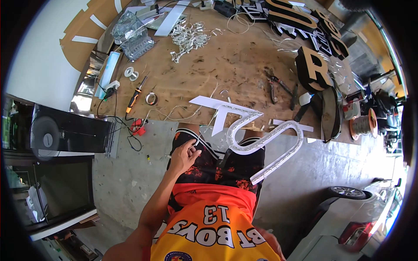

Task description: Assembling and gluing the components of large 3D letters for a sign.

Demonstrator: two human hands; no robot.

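Note:
A white curved sign letter (300, 135), its channel lined with small LED modules, rests across the table's front edge and over my lap. From its left part a thin pale wire (203, 132) runs down to my left hand (185, 156). The fingers of that hand are closed around the wire's lower end, above my left thigh. My right hand is out of sight; only a blurred part of the right arm (272, 243) shows beside the shirt. White flat strips (220, 122) lie beside the letter at the table edge.
On the brown table (217, 56) lie a soldering iron (136, 95), a solder spool (130, 73), a tape roll (151, 98), pliers (278, 85) and a heap of LED modules (189, 38). Finished letters (313, 67) crowd the right. A wire reel (363, 124) stands at the right edge.

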